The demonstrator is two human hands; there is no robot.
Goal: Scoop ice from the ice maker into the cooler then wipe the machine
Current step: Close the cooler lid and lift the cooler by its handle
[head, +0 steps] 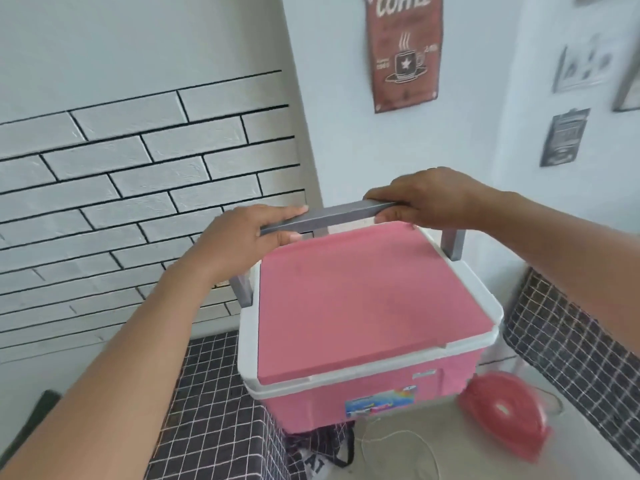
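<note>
Against white brick-patterned wall, our left hand (242, 233) and right hand (429, 199) each wrap a grip round the grey handle (332, 214) of the lid-closed pink cooler (360, 306), held above the floor; rigid, probably light, best carried by that bar.

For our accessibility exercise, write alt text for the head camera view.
Both hands, left hand and right hand, grip the grey handle of a closed pink cooler. A coffee sign hangs on the wall behind.
</note>
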